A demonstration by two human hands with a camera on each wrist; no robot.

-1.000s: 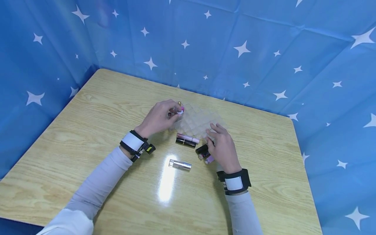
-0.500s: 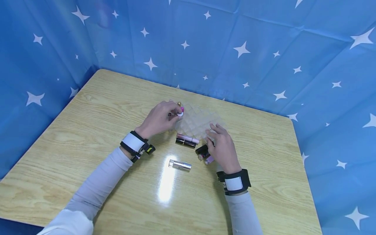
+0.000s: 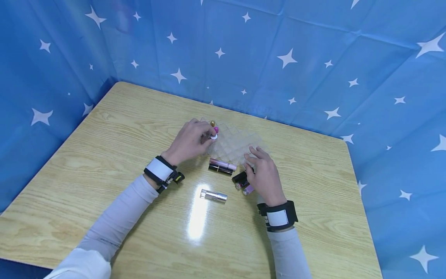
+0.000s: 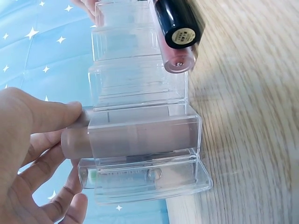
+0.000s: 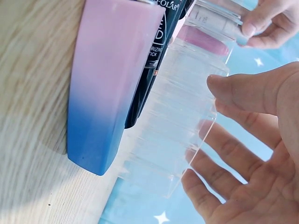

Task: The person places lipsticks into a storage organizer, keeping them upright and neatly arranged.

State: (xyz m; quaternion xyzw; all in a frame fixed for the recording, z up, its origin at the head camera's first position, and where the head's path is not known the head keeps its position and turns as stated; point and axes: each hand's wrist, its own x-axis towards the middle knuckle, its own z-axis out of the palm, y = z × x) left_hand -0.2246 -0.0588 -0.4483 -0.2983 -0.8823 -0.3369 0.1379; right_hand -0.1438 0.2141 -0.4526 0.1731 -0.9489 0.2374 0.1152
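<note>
A clear stepped lipstick organizer (image 3: 237, 144) stands toward the back of the table. My left hand (image 3: 191, 142) is at its left end and pinches the top of a lipstick tube (image 4: 77, 143) between thumb and fingers. That tube's lower part sits inside a slot, and its white end shows in the head view. Gold and magenta tops (image 3: 216, 129) stand just behind it. My right hand (image 3: 264, 176) rests at the organizer's right end, its extended fingertips (image 5: 205, 126) touching the clear edge. In the left wrist view, another tube (image 4: 173, 177) stands in the end slot.
Before the organizer lie a pink tube (image 3: 223, 164) and a black tube (image 3: 220, 169). By the right hand are a black tube (image 3: 239, 177) and a purple one (image 3: 248, 189). A silver tube (image 3: 213, 196) lies nearer the front. A starred blue curtain (image 3: 244, 58) hangs behind the table.
The left hand has shifted very slightly at the organizer's left end, and the magenta and white tops show more clearly beside its fingers. The right hand and the loose tubes stay in place.
</note>
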